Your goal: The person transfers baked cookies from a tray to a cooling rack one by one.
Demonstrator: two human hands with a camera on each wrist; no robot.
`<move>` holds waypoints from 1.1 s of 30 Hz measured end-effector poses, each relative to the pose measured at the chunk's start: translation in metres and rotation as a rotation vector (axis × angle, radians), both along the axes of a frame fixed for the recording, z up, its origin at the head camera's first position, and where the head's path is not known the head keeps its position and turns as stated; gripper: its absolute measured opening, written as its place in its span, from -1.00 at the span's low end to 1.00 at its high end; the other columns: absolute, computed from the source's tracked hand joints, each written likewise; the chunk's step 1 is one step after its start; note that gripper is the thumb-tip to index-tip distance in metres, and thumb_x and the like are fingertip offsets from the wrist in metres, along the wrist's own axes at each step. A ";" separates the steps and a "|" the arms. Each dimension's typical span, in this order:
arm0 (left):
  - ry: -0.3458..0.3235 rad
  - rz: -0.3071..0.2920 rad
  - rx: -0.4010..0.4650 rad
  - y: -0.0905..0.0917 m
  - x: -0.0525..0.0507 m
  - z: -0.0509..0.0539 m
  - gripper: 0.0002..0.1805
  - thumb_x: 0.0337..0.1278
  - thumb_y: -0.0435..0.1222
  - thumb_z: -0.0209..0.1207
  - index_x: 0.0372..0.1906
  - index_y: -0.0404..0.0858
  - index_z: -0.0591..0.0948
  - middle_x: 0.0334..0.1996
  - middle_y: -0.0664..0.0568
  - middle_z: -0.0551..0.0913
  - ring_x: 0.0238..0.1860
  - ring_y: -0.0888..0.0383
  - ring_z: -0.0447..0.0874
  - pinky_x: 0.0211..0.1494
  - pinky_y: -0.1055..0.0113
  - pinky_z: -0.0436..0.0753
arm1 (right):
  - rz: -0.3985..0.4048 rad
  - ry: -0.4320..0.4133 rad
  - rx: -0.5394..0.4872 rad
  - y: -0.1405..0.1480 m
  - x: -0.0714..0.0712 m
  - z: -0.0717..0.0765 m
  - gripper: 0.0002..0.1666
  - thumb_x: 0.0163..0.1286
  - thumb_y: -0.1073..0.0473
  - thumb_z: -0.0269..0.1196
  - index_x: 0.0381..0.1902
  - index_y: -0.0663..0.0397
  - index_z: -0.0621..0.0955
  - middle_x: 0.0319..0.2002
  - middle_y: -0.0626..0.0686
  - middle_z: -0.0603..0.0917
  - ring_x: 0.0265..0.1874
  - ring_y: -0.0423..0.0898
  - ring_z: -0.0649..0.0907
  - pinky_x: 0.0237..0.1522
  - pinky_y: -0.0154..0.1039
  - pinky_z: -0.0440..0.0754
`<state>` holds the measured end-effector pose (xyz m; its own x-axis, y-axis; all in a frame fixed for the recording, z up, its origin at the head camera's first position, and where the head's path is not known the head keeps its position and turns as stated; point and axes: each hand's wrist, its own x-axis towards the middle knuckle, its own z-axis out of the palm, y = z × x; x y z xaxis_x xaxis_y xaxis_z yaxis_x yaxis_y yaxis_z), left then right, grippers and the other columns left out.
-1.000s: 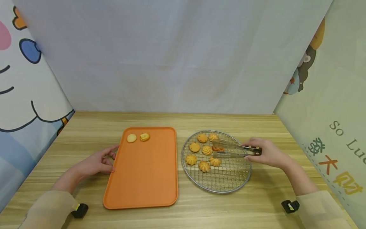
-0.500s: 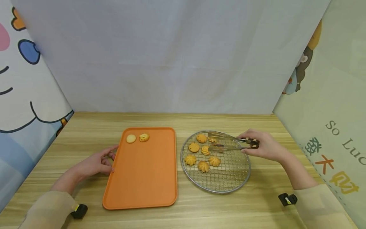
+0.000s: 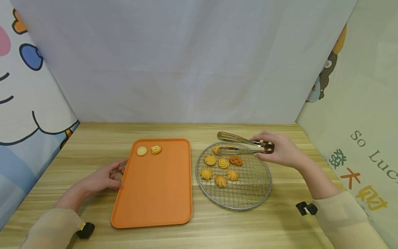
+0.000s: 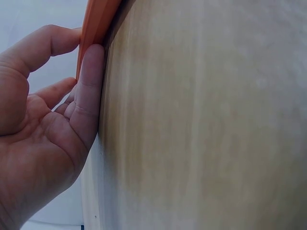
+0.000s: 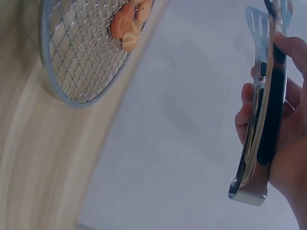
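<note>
My right hand (image 3: 278,150) holds the metal tongs (image 5: 261,124) by their dark grips, tips pointing left. The tongs' arms are spread over the back of the round wire rack (image 3: 248,197), with nothing visible between them. Beneath lie several cookies, including a swirled cookie (image 3: 223,163) and a small brown pretzel (image 3: 236,160). Two cookies at the back are partly hidden by the tongs. At the orange tray (image 3: 155,193), my left hand (image 3: 101,180) touches the left rim with thumb and fingertips. A round flat cookie (image 3: 141,151) and a ring-shaped cookie (image 3: 156,149) lie at the tray's far left.
Tray and rack lie side by side on the wooden table (image 3: 217,231), a narrow gap between them. A pale cloth (image 3: 192,62) hangs behind the table. Printed panels stand at the left and right sides.
My right hand has lifted the tongs off the pretzel and moved them back and left, their arms still spread. The pretzel stays on the rack in full view. My left hand stays at the tray.
</note>
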<state>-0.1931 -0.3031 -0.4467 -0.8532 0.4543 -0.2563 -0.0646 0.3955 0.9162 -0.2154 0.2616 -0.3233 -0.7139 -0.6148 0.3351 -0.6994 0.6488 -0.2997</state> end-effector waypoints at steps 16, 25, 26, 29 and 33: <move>-0.003 0.004 -0.008 0.002 0.002 0.004 0.04 0.05 -0.37 0.28 0.50 -0.28 -0.16 0.03 -0.27 0.16 -0.33 0.12 0.52 -0.23 0.26 0.62 | 0.019 0.064 0.016 -0.039 -0.006 0.018 -0.52 0.13 0.11 0.39 0.05 -0.02 0.61 -0.27 -0.06 0.58 -0.60 -0.29 0.39 -0.49 -0.31 0.41; 0.006 0.002 -0.014 0.003 0.001 0.004 0.04 0.04 -0.37 0.28 0.49 -0.29 -0.15 0.02 -0.28 0.16 -0.32 0.12 0.53 -0.25 0.25 0.62 | 0.044 0.059 0.002 -0.064 -0.012 0.023 -0.50 0.14 0.05 0.37 0.07 -0.02 0.61 -0.18 -0.04 0.61 -0.59 -0.29 0.42 -0.48 -0.31 0.45; 0.007 0.002 -0.017 0.003 0.001 0.004 0.04 0.04 -0.37 0.28 0.49 -0.29 -0.15 0.02 -0.28 0.17 -0.32 0.12 0.53 -0.25 0.25 0.62 | 0.042 0.058 0.005 -0.067 -0.012 0.023 -0.50 0.15 0.05 0.37 0.07 -0.02 0.61 -0.18 -0.05 0.60 -0.58 -0.28 0.42 -0.47 -0.30 0.45; 0.003 0.003 -0.013 0.002 0.001 0.004 0.04 0.04 -0.38 0.28 0.49 -0.29 -0.15 0.03 -0.28 0.16 -0.31 0.11 0.54 -0.24 0.25 0.62 | 0.036 0.059 0.008 -0.074 -0.016 0.024 -0.50 0.16 0.04 0.36 0.08 -0.03 0.60 -0.18 -0.04 0.60 -0.56 -0.27 0.42 -0.46 -0.29 0.44; 0.003 0.002 -0.008 0.002 0.001 0.004 0.04 0.05 -0.37 0.28 0.50 -0.29 -0.15 0.04 -0.28 0.16 -0.31 0.12 0.54 -0.24 0.25 0.62 | 0.029 0.071 0.001 -0.083 -0.020 0.023 -0.49 0.17 0.02 0.35 0.09 -0.02 0.60 -0.14 -0.02 0.61 -0.55 -0.24 0.42 -0.44 -0.27 0.43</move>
